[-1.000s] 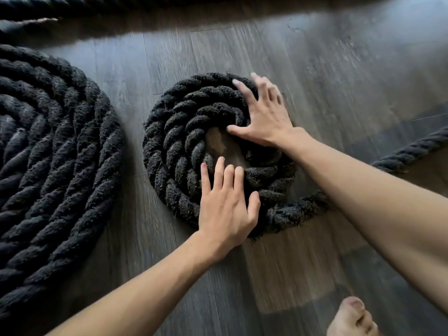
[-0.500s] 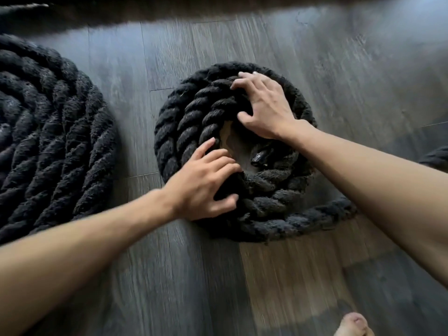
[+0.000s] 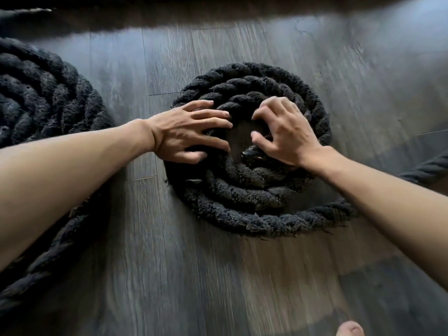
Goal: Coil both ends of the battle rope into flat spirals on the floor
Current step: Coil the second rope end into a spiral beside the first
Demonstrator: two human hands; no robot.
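Tightening the heart of the small spiral (image 3: 244,207) of black battle rope, flat on the wood-plank floor (image 3: 218,287) at centre frame and apart from the larger spiral (image 3: 43,98) at the left edge. Pressing on the left-side turns with the left hand (image 3: 191,132), fingers wide and nearly straight. Hooking the innermost turn with the right hand (image 3: 288,134), fingers bent claw-like over the strand, thumb reaching into the open gap beside the glossy capped end (image 3: 252,155). Running off toward the right edge as a loose tail (image 3: 426,170), not yet wound on. Judged as closing the gap at the centre: best done by pinning the outer turns under the flat hand while drawing the inner turn inward, keeping every turn down on the boards with none riding over its neighbour, then laying the tail snug against the outermost turn. Likely to spring open if let go too soon, given so thick and stiff a rope. Bare toe (image 3: 350,329) at the bottom edge
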